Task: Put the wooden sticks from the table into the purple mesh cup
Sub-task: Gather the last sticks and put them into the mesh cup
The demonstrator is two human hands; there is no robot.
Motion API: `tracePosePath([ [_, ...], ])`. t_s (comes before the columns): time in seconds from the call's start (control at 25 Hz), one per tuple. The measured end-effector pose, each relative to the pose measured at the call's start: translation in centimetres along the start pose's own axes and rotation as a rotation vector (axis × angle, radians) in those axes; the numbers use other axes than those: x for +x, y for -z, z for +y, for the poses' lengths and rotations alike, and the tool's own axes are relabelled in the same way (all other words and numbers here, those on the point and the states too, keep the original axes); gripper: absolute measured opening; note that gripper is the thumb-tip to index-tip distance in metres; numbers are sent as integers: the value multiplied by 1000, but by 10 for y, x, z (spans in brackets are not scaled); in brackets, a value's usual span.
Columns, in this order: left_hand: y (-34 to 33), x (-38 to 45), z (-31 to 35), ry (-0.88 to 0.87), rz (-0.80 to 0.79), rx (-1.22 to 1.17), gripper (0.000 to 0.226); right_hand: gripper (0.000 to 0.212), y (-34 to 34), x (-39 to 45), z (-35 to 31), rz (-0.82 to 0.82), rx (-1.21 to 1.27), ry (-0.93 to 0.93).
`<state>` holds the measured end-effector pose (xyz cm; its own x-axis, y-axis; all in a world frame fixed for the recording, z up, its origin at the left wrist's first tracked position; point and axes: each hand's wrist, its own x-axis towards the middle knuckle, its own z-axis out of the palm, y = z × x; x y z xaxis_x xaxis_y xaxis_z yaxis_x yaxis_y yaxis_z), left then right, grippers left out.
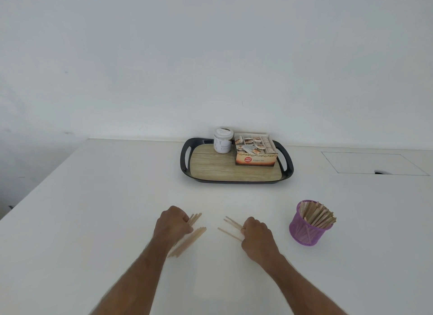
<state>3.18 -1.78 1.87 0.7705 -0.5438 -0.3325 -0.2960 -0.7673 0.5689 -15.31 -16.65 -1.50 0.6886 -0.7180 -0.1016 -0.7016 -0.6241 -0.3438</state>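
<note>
While both forearms reach out over the white table (98, 197), each hand is busy with its own share of wooden sticks. The left hand (172, 222) has its fingers curled round a small bunch of sticks (195, 218), whose tips fan out past the knuckles toward the upper right. Just below and beside that hand, a second loose bundle of sticks (187, 242) lies slanted on the tabletop, running from near the wrist up toward the middle of the table; whether the hand touches this bundle I cannot tell. The right hand (256, 235) is also closed, its fingers pinching a few sticks (230, 225) that poke out to the left, splayed and pointing at the other hand. A narrow gap of bare table separates the two sets of stick ends.

The purple mesh cup (308, 230) stands upright to the right of the right hand, near it but apart, and it is already crammed with sticks leaning toward its right rim.

Farther back sits a dark tray (185, 160) with a wood-look floor. On it stand a white jar (223, 140) and, touching its right side, an open box of tea sachets (255, 154).
</note>
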Motion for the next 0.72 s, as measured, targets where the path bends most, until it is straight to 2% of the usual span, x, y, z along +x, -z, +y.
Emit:
tracePosePath([
  [0.32, -6, 4, 41, -139, 62, -266, 10, 21, 39, 2, 9, 274, 364, 95],
  [0.72, -54, -15, 126, -314, 18, -692, 18, 26, 75, -6, 37, 397, 650, -77],
])
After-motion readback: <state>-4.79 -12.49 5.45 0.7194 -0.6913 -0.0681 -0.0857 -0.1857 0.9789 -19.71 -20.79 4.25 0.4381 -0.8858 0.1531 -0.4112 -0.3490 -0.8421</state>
